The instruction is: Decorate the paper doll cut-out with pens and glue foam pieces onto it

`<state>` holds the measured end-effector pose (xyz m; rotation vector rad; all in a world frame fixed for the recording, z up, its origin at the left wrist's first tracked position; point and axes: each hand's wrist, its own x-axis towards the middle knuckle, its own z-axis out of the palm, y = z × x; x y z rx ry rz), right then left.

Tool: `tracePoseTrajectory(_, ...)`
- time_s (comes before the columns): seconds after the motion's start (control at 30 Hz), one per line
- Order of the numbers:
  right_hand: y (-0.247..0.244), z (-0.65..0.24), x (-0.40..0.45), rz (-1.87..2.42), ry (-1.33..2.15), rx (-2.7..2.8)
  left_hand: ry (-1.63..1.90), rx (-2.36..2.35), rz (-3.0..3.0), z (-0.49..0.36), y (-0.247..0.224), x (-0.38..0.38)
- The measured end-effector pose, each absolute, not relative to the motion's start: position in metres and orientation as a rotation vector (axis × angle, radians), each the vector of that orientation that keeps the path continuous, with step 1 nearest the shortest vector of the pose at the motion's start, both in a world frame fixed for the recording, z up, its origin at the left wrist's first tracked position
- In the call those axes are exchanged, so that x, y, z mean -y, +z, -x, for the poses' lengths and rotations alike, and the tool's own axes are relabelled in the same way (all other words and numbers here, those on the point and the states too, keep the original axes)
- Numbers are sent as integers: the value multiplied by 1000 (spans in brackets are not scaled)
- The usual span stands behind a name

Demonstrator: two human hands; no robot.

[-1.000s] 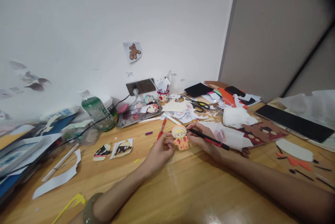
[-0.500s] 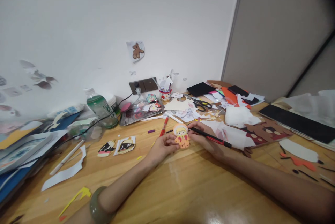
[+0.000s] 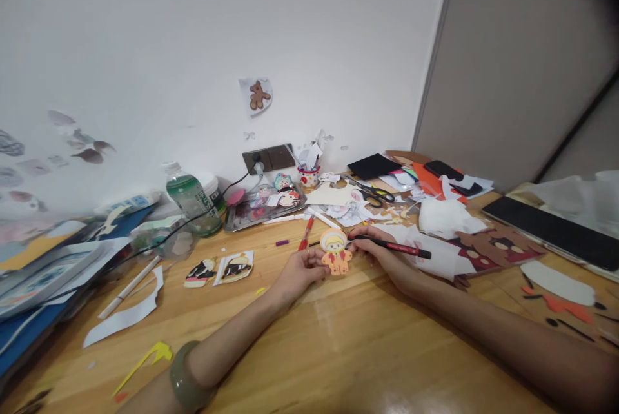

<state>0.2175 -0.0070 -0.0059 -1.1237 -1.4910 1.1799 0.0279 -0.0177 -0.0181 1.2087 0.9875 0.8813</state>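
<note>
My left hand (image 3: 302, 273) pinches the left edge of a small doll-shaped paper cutout (image 3: 337, 254), held upright above the table. The cutout has an orange outfit, yellow hair and a pale hood. On its other side my right hand (image 3: 374, 247) is closed round a black and red marker pen (image 3: 399, 247). The pen's back end points right, and its tip lies close to the cutout's head; whether it touches cannot be made out. A red marker (image 3: 306, 233) lies just behind my left hand, with a small purple pen cap (image 3: 282, 242) left of it.
Two black-and-yellow character cutouts (image 3: 236, 267) lie to the left. Behind are a green bottle (image 3: 193, 198), a metal tray (image 3: 232, 221) of cutouts, a pen cup (image 3: 308, 177) and black scissors (image 3: 374, 193) among paper scraps. A long black panel (image 3: 556, 232) lies at right.
The view has shifted slightly, so everything sits a little further right. My right hand's pen has levelled somewhat beside the cutout. Both hands keep their holds.
</note>
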Motion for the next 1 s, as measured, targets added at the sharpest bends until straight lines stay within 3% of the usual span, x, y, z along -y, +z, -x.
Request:
tracePoseTrajectory(0.47,-4,-219,6,1117,1174,1638,824,-1036,-1316,-26,-18,17)
tracePoseTrajectory(0.67,-21,-220,2,1048,1146,1888,882,-1430,-1949,-16,4,25)
tracePoseTrajectory(0.83,-1,-222,19,1088,919,1995,729,-1309,-2290,-13,3,28)
tracePoseTrajectory(1.0,4,-220,21,1327,1196,1814,587,-1210,-2348,-11,-5,23)
